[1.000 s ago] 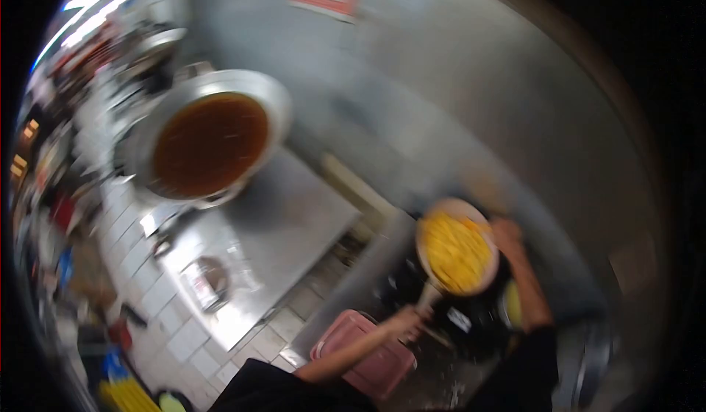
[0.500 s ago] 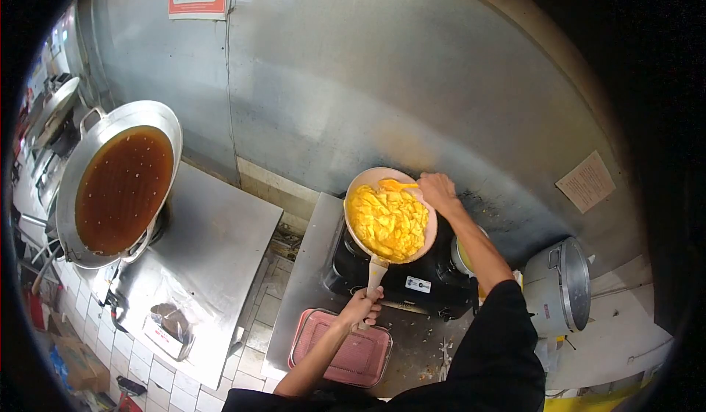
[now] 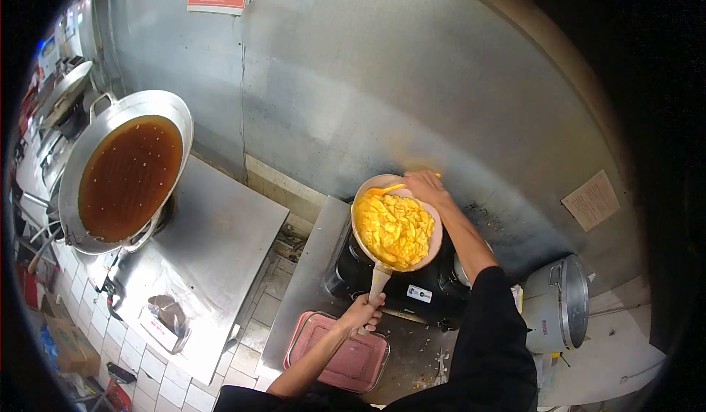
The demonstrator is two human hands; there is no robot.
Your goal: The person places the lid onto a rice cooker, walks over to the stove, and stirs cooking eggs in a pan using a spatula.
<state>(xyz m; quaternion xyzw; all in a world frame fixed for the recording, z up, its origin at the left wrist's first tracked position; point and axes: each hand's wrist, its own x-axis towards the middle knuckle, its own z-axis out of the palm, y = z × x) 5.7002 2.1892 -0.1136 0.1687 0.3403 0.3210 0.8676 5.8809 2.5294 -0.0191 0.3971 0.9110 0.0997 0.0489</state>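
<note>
A light-coloured frying pan (image 3: 437, 244) with yellow scrambled egg (image 3: 396, 229) in it sits on a black gas stove (image 3: 340, 271). My left hand (image 3: 360, 313) is wrapped round the pan's pale handle (image 3: 379, 282), on the near side. At the pan's far rim, my right hand (image 3: 426, 187) grips an orange spatula (image 3: 382, 190), whose head rests at the far left edge of the egg. The end of its handle sticks out beyond the right hand.
A big wok (image 3: 70, 184) of brown liquid stands at the left by a steel table (image 3: 228, 221). A pink lidded container (image 3: 338, 352) lies in front of the stove. At the right is a large metal pot (image 3: 544, 302). A steel wall (image 3: 353, 81) rises behind.
The head view swung round and steadied. Since half a second ago, my right hand and the spatula have moved left along the pan's far rim. My left hand has kept hold of the handle.
</note>
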